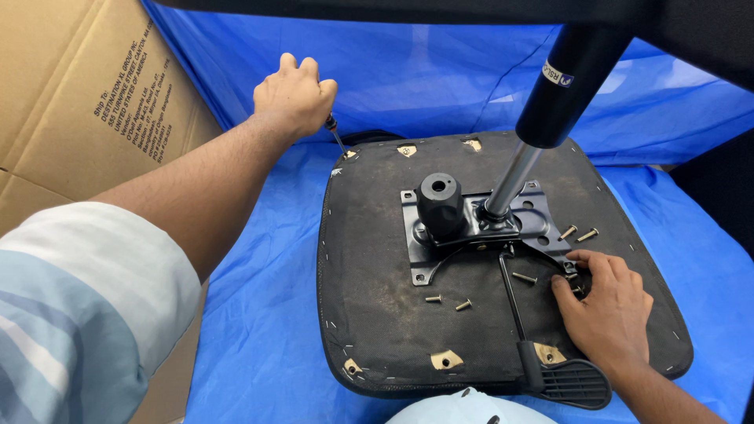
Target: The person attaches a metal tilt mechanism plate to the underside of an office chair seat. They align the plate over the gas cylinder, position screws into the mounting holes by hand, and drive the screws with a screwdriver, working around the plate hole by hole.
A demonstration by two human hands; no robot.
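The left hand (294,96) gripped a screwdriver (336,135) at the seat's (377,314) far corner — the right hand (609,302), half-open, fingered loose screws (525,277); driving one in seemed next.

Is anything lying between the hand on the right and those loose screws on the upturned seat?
Nothing visible does. The right hand already rests among the screws on the seat underside, beside the metal bracket; its fingertips hide one or two.

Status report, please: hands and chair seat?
Left hand grips screwdriver at upturned black chair seat corner. Right hand on loose brass screws.
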